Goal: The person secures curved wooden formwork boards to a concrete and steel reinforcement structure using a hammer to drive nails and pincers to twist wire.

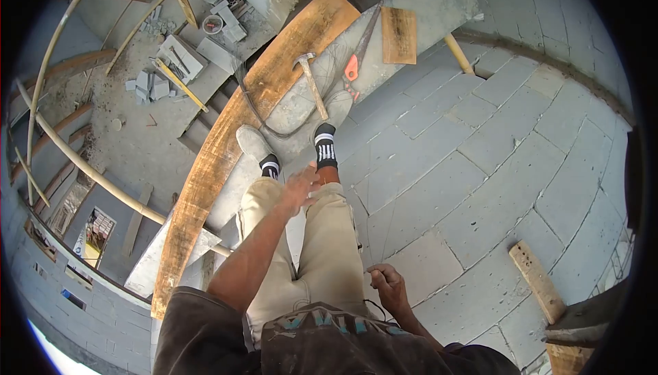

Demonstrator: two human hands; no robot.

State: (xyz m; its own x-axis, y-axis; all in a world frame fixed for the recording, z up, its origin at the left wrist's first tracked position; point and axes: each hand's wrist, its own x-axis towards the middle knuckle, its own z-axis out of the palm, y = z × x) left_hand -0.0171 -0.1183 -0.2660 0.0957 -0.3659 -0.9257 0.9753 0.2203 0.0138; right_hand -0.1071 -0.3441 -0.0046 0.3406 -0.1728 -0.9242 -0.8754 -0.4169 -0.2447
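My left hand (299, 188) hangs in front of my shins, fingers loosely apart and slightly blurred, with nothing visible in it. Low beside my right thigh, my right hand (388, 286) is curled closed; a thin dark strand shows near it, but what the fingers hold is hidden. Ahead of my shoes, a claw hammer (312, 86) lies on the grey scaffold plank. Beyond it are a handsaw (359, 51) with an orange handle and a small wooden board (399, 35). Fine loose wires (330, 66) and a bent dark cable (264, 118) lie around the hammer.
I stand on a raised grey plank (439, 5) beside a long brown board (226, 131). A grey block wall (445, 176) rises on my right. Far below on the left, the floor (113, 111) holds broken blocks (149, 87) and a yellow level (179, 84). Bamboo poles (89, 169) cross there.
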